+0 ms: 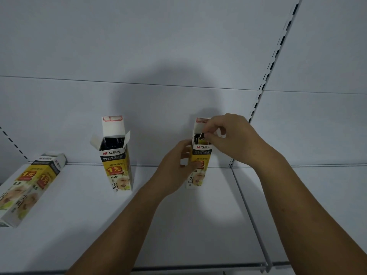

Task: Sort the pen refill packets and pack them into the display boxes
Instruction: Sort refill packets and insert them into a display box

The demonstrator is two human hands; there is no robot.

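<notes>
A tall yellow and white display box [200, 155] stands upright on the white shelf [119, 225], its top flap raised. My left hand [176, 169] grips this box around its left side and front. My right hand [228, 133] is above the opening and pinches the top of a dark pen refill [202, 135] that sticks out among other refills inside. A second upright display box [116, 155] stands to the left, open, with dark refills showing inside. At the far left a closed box [27, 185] lies on its side.
The shelf's back wall is plain white panels. A slotted upright rail [264, 84] runs diagonally behind the right box. A seam and rail [248, 211] divide this shelf from the one on the right. The front lip [198, 267] runs along the bottom.
</notes>
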